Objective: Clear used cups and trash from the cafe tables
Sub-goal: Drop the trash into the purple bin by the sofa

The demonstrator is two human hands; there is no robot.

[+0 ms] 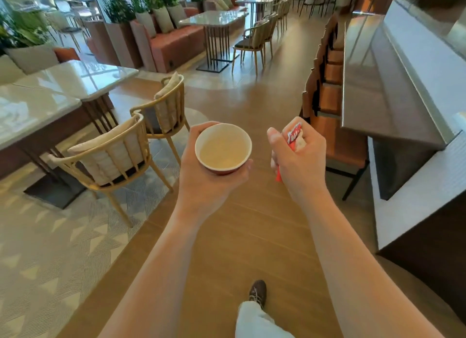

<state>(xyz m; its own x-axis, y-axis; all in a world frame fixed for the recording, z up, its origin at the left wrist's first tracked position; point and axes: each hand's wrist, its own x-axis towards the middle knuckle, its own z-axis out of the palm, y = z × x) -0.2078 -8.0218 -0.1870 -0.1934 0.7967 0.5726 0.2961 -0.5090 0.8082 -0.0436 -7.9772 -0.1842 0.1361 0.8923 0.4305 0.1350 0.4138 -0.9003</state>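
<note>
Occluded and cropped items.
The left grip (pixel 201 176) covered most of the cup (pixel 223 147) outer wall; only a red strip below the rim showed. The right grip (pixel 300 158) enclosed the middle of the red wrapper (pixel 293 133), and its print was too blurred to read. The left edge cropped the near table (pixel 30 111); the bottom edge cropped the trouser leg (pixel 254 320).

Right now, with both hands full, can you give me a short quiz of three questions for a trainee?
1. True or false: the left hand holds a paper cup upright.
2. The right hand grips: A) a spoon, B) a red and white wrapper, C) a glass.
3. On which side of the person stand the two wooden armchairs?
Key: 1 true; 2 B; 3 the left side.
</note>
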